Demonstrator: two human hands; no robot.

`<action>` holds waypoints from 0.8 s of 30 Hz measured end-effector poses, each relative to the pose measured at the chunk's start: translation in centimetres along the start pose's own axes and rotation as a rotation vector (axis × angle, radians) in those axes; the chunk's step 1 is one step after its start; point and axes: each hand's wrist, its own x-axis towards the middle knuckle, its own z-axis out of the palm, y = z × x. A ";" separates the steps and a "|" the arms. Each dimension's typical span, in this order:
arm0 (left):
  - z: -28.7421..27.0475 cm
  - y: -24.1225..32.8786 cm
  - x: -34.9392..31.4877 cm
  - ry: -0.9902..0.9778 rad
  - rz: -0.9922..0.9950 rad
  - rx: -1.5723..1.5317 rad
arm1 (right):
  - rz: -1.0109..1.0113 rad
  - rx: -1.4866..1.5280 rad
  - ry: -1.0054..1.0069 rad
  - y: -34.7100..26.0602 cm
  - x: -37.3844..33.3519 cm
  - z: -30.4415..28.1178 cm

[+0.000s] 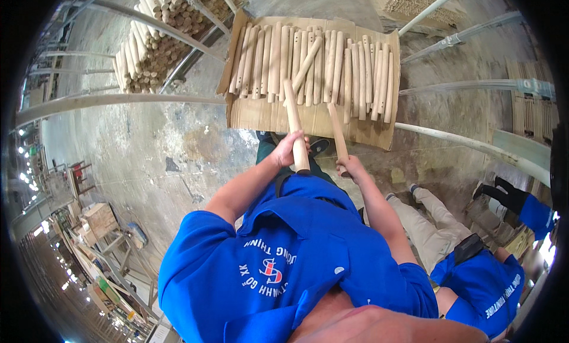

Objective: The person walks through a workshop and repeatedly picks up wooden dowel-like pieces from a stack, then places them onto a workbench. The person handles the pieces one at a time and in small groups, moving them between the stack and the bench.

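Toward ten o'clock, pale round-ended wooden lengths (139,55) lie in a tight stack, their cut ends showing darker. At twelve o'clock, a creased brown cardboard sheet (267,113) with turned-up edges carries a row of slim, smooth, light-tan rods (275,58), several with small dark holes near an end; one slanting rod (307,63) crosses its neighbours. At six o'clock, the blue cloth shirt (320,242) bears a red-and-white emblem (271,271) ringed by white lettering. Just above the middle, the left hand (290,149) is wrapped around the lower part of a thick, plain wooden bar (292,112), which points to twelve o'clock and has a dark lower end. Slightly toward three o'clock, the right hand (351,167) closes around the lower end of a thinner wooden stick (338,132), tilted toward eleven o'clock. At four o'clock, a co-worker (474,278) wears blue with white lettering.
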 end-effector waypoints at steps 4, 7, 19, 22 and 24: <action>-0.2 -1.4 -0.3 0.060 -0.064 -0.052 | -0.078 0.015 0.118 1.6 -0.4 -1.1; -0.5 -0.6 0.3 0.107 -0.022 -0.073 | -0.154 0.000 0.218 1.6 -0.1 -2.1; -7.9 -0.8 -1.6 0.328 -0.185 -0.055 | -0.343 0.079 0.466 -5.5 10.1 -8.5; -9.6 -0.5 -3.1 0.266 -0.188 -0.233 | -0.178 -0.203 0.607 -5.5 14.2 -9.7; -11.8 0.0 -3.6 0.157 -0.195 -0.318 | -0.114 -0.379 0.604 -4.2 17.2 -9.4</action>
